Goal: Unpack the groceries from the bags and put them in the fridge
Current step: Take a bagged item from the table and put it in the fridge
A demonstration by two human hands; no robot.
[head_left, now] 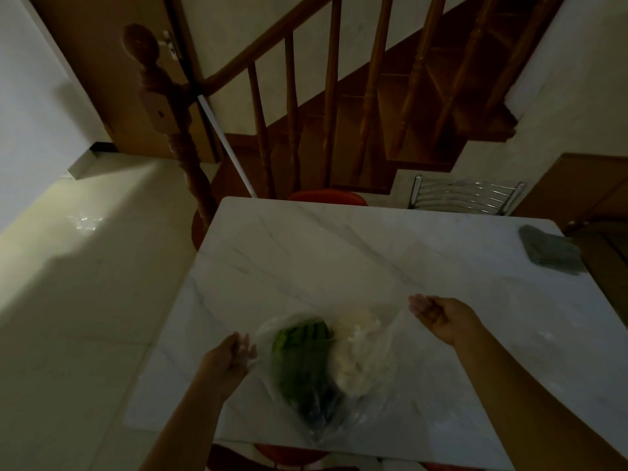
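Your left hand (231, 360) pinches the near-left edge of the clear plastic bag (326, 379), a narrow grip on the film. Your right hand (438, 317) seems to hold the far-right edge, palm up, though the thin plastic blurs there and you cannot be sure that grip has closed. Between the two grips the bag lies on the marble worktop (339, 246), pulled apart, probably so its mouth spreads and the contents show. Just right of your left grip sit the leafy greens (299, 355), and beside them, toward your right grip, a pale white lump (356, 355) of food. The fridge is out of view.
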